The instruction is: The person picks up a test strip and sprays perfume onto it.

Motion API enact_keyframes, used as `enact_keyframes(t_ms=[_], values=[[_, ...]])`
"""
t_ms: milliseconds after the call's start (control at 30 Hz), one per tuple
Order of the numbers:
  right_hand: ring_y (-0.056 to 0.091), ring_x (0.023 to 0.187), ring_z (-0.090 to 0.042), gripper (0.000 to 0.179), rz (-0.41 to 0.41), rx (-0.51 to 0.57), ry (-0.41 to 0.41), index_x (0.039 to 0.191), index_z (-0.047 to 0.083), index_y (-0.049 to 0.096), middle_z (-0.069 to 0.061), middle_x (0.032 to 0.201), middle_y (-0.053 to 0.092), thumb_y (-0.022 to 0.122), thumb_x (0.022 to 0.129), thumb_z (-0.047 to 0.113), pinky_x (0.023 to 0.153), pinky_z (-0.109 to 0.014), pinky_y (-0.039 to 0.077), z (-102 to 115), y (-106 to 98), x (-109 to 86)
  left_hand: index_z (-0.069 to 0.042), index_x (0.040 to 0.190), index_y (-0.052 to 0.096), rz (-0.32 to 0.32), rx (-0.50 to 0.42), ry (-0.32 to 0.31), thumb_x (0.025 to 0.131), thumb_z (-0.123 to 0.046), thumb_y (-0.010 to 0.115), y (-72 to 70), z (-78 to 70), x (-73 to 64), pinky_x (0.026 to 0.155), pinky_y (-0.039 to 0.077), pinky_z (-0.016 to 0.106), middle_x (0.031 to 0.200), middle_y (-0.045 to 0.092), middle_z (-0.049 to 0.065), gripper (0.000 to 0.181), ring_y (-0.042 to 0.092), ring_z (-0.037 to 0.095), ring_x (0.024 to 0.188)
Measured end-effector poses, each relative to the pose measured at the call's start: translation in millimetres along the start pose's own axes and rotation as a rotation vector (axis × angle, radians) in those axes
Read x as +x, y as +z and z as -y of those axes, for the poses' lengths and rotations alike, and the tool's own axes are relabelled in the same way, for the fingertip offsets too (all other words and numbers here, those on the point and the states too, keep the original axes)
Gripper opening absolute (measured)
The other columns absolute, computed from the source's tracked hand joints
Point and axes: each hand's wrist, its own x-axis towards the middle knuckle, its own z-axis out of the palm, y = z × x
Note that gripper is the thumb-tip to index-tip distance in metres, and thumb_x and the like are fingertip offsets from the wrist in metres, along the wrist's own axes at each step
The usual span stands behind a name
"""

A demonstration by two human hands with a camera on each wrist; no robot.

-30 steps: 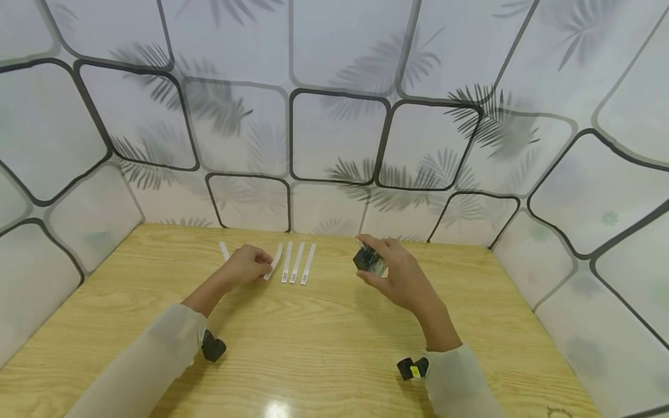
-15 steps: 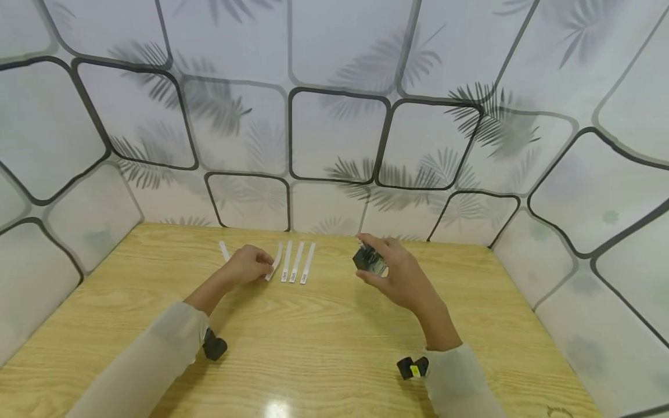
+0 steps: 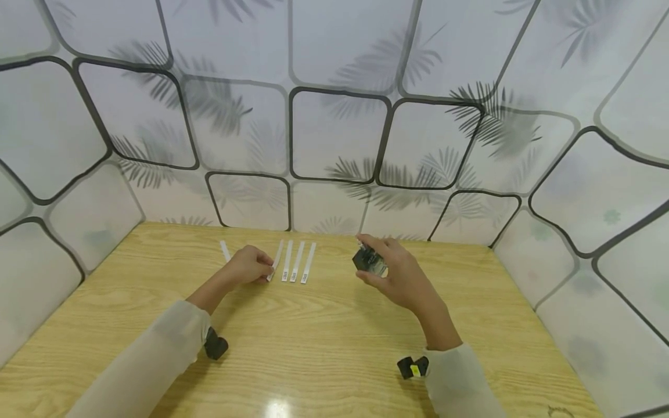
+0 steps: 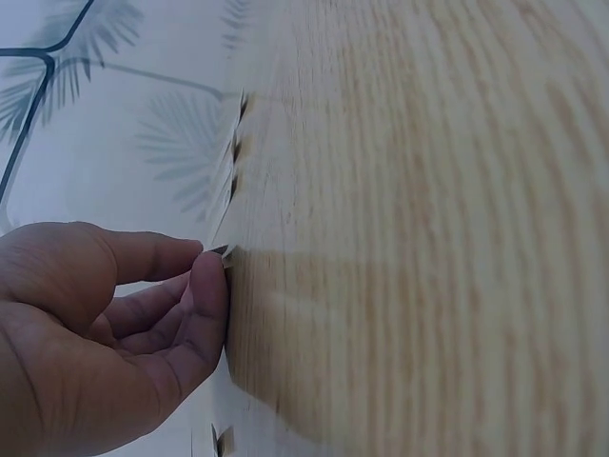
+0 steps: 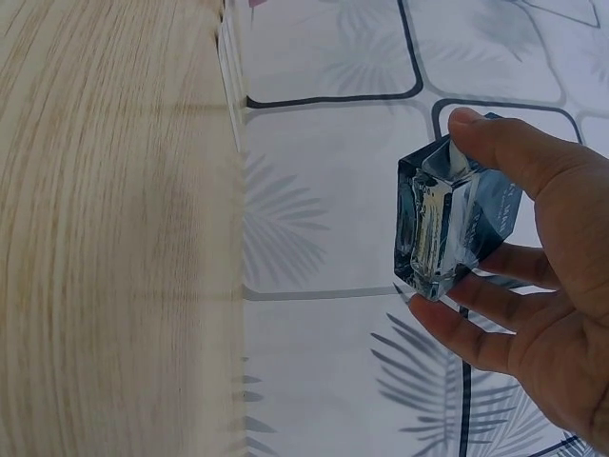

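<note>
Toward the back of the table, my left hand [image 3: 247, 266] pinches the near end of a narrow white paper test strip [image 3: 277, 256]. In the left wrist view, thumb and index finger meet at that strip's end, low against the wood. Three similar strips [image 3: 297, 262] lie side by side to its right, each with small dark print at the near end. Another white strip [image 3: 225, 250] lies to the left, partly hidden by the hand. My right hand [image 3: 401, 276] holds a faceted glass perfume bottle [image 5: 442, 219] in the air, thumb on one side and fingers on the other.
The wood-grain table [image 3: 313, 348] runs back to a patterned wall covering [image 3: 334, 139] with leaf prints, which also rises on both sides. Dark wrist cameras [image 3: 215, 343] sit at both cuffs.
The pinched strip, bowed a second ago, now looks straighter, and its far end has shifted slightly right. My right hand and the perfume bottle have stayed in place.
</note>
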Motion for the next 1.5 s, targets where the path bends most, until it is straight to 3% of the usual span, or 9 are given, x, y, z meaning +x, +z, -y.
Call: enact_keyframes(t_ms=[500, 867, 1267, 1500], values=[[0.062, 0.107, -0.027, 0.073, 0.006, -0.006, 0.003, 0.153, 0.020, 0.048, -0.010, 0.125, 0.061, 0.082, 0.089, 0.028, 0.084, -0.048, 0.057, 0.1, -1.5, -0.7, 0.016, 0.125, 0.061, 0.004, -0.045, -0.011, 0.098, -0.001, 0.063, -3.2, 1.0, 0.9, 0.074, 0.062, 0.031, 0.105, 0.069, 0.022, 0.031, 0.071, 0.019, 0.078], [0.062, 0.111, -0.029, 0.074, 0.023, -0.007, 0.018, 0.154, 0.021, 0.047, -0.011, 0.128, 0.061, 0.082, 0.089, 0.028, 0.087, -0.049, 0.057, 0.6, -1.9, -0.2, 0.013, 0.121, 0.064, -0.009, -0.045, -0.023, 0.099, -0.002, 0.064, -3.4, 1.8, -1.7, 0.074, 0.062, 0.032, 0.104, 0.070, 0.022, 0.026, 0.072, 0.021, 0.082], [0.062, 0.109, -0.028, 0.075, 0.024, -0.006, 0.011, 0.155, 0.022, 0.046, -0.011, 0.127, 0.061, 0.082, 0.089, 0.028, 0.085, -0.048, 0.057, 1.2, -1.5, 0.0, 0.013, 0.126, 0.062, -0.042, -0.048, 0.005, 0.099, -0.005, 0.064, -19.2, 14.7, -9.4, 0.077, 0.062, 0.034, 0.111, 0.070, 0.025, 0.033, 0.073, 0.025, 0.089], [0.062, 0.105, -0.026, 0.074, 0.023, -0.009, 0.007, 0.154, 0.019, 0.047, -0.010, 0.125, 0.061, 0.083, 0.089, 0.027, 0.083, -0.046, 0.057, 1.5, -1.5, -0.4, 0.013, 0.126, 0.063, -0.072, 0.008, 0.016, 0.099, -0.007, 0.065, -31.4, 20.3, -16.1, 0.077, 0.062, 0.034, 0.115, 0.069, 0.028, 0.034, 0.073, 0.025, 0.091]])
